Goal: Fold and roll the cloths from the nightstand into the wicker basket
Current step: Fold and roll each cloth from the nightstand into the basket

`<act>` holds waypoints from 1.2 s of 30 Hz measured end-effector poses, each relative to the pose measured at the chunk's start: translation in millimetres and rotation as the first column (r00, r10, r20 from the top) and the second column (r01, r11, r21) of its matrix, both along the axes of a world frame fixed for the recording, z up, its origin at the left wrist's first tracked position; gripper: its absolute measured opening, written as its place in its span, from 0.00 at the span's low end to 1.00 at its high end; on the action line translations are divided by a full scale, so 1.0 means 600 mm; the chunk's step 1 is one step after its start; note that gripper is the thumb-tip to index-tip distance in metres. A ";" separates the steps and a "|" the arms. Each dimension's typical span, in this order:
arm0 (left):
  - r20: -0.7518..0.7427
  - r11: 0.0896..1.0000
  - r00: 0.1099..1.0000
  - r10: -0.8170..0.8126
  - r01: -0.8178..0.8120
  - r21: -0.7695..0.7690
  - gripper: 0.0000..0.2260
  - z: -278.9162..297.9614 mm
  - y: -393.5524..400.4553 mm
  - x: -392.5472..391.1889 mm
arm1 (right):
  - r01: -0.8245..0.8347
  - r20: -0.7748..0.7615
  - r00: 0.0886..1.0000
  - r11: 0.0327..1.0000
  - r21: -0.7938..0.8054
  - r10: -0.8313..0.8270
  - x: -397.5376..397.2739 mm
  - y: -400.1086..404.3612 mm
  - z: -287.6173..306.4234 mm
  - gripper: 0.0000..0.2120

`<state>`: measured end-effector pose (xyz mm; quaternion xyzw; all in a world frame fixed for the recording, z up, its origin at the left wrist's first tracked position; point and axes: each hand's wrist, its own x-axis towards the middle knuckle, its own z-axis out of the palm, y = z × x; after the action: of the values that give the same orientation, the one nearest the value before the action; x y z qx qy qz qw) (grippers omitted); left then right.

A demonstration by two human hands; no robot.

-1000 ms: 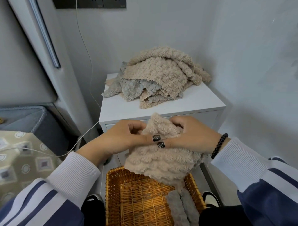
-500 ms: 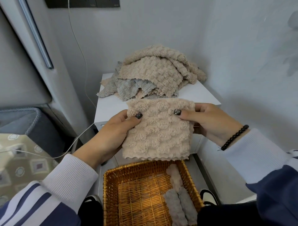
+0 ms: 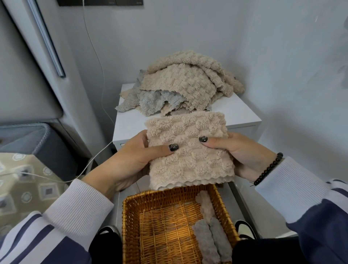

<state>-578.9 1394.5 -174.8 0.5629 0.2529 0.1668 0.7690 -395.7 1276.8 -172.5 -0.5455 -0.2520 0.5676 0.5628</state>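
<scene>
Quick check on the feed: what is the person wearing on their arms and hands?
Both sleeves are navy with white stripes and wide white ribbed cuffs. The right hand has a black beaded bracelet at the wrist. Dark glittery polish shows on both thumbnails, left hand included. No gloves.

I can't read any text, label, brand or number here. The dark wall panel (image 3: 99, 2) at 12 o'clock carries tiny pale marks, too small and blurred to make out. Nothing printed shows on any other surface I see.
</scene>
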 end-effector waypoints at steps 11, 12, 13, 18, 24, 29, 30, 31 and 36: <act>0.137 0.999 0.991 0.009 -0.005 -0.035 0.26 0.001 0.008 -0.016 | -0.043 -0.185 0.980 0.981 0.191 0.079 0.010 -0.013 0.005 0.25; 0.152 0.999 0.988 0.009 -0.003 -0.040 0.26 0.001 0.008 -0.016 | -0.030 -0.207 0.975 0.976 0.214 0.075 0.013 -0.015 0.004 0.29; 0.170 0.999 0.985 0.000 0.007 -0.043 0.25 0.002 0.008 -0.018 | -0.016 -0.220 0.973 0.974 0.225 0.067 0.016 -0.015 0.002 0.33; 0.292 0.993 0.952 -0.087 0.107 -0.054 0.25 -0.002 0.016 -0.025 | 0.001 -0.174 0.984 0.966 0.257 0.046 0.028 -0.014 -0.004 0.44; 0.279 0.993 0.959 -0.051 0.079 -0.089 0.13 0.009 0.003 -0.020 | -0.004 -0.117 0.993 0.970 0.244 0.033 0.036 -0.011 0.000 0.32; 0.291 0.968 0.952 -0.099 0.160 -0.193 0.11 0.008 0.015 -0.019 | 0.010 -0.050 0.999 0.957 0.290 0.005 0.033 -0.019 0.009 0.08; 0.270 0.970 0.958 -0.094 0.149 -0.193 0.11 0.006 0.017 -0.018 | -0.007 0.009 1.000 0.958 0.288 0.004 0.031 -0.021 0.012 0.13; 0.230 0.981 0.970 -0.083 0.120 -0.154 0.11 0.003 0.017 -0.017 | -0.038 0.062 0.998 0.959 0.280 0.022 0.034 -0.022 0.007 0.17; -0.026 0.964 1.000 -0.009 0.016 0.264 0.10 -0.019 0.017 -0.011 | -0.190 0.318 0.937 0.975 0.114 0.145 0.040 -0.028 0.001 0.15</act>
<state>-585.7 1404.5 -186.0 0.6640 0.2343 0.1871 0.6850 -372.0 1260.0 -172.1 -0.5621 -0.4223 0.5018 0.5039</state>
